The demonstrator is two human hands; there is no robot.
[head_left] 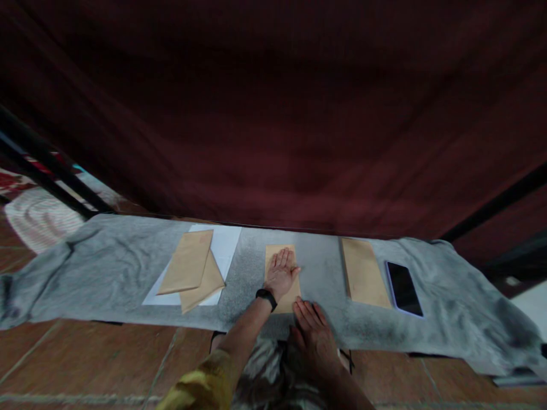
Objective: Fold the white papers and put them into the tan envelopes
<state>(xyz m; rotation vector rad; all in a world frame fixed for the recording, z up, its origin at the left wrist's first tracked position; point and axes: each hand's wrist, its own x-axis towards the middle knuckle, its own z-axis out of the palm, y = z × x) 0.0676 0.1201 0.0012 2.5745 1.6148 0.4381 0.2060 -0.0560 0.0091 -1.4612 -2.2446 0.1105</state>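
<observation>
A brown paper envelope (282, 305) lies flat in the middle of the grey cloth. My left hand (282, 275), with a black band on the wrist, rests palm down on it with fingers stretched toward its far edge. Beside the envelope's near right corner, my right hand (314, 329) lies flat on the cloth, its fingers extended and a fingertip touching the corner. Neither hand grips anything. To the left, two brown envelopes (188, 262) overlap on white paper (226, 239). On the right lies another brown envelope or stack (366, 273).
A phone (404, 289) with a purple edge lies right of the right-hand envelope. The grey cloth (115, 267) covers a long narrow surface. Behind it hangs a dark red curtain (290, 142), with dark bars at both sides. Tiled floor (128, 359) shows in front.
</observation>
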